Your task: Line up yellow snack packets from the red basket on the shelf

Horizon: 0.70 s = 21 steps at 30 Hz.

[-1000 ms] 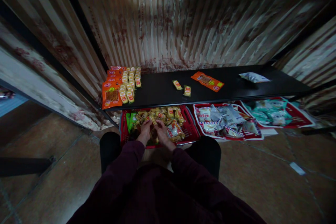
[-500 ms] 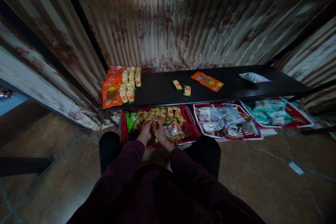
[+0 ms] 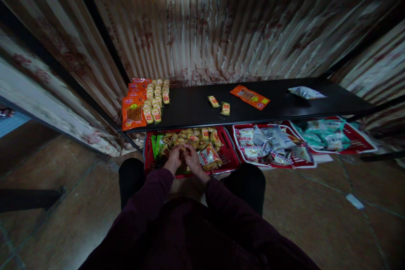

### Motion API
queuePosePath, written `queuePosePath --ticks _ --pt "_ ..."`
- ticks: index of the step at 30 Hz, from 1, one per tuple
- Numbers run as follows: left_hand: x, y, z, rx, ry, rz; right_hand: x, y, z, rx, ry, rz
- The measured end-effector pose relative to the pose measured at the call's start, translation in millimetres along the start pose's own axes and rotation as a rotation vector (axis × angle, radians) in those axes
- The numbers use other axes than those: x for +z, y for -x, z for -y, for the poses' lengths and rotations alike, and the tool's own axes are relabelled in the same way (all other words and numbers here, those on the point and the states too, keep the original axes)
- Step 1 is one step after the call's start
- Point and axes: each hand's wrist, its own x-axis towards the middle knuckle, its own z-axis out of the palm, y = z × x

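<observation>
My left hand (image 3: 174, 159) and my right hand (image 3: 192, 158) meet over a red basket (image 3: 230, 157) full of small yellow snack packets (image 3: 193, 137). Both hands have their fingers curled together around small packets at the basket's near side; what exactly each holds is too dark to name. On the black shelf (image 3: 284, 105) above, rows of the same yellow packets (image 3: 155, 98) lie beside orange packets (image 3: 133, 114) at the left end. Two loose yellow packets (image 3: 219, 106) lie near the shelf's middle.
An orange packet (image 3: 249, 97) and a pale bag (image 3: 305, 92) lie further right on the shelf. Two more red baskets (image 3: 303, 163) (image 3: 363, 142) with white and green bags stand under it. A corrugated metal wall (image 3: 221, 21) rises behind. The floor is brown tile.
My hands have drawn slightly closer together and a little farther into the basket. The camera has shifted a touch; the shelf items have not moved.
</observation>
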Motion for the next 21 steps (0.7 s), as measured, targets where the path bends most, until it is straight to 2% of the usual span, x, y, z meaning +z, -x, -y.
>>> queuePosePath --ticks 4,12,21 --pt "-2.0 -1 -1 -0.039 0.014 -0.011 -1 -1 0 0.067 -0.101 -0.030" --pt "-2.6 -6 2 -0.074 0.064 -0.040 -2 -2 6 0.080 -0.140 -0.021" --pt "-6.6 -12 3 -0.098 0.045 -0.105 0 -3 8 0.021 -0.107 -0.002"
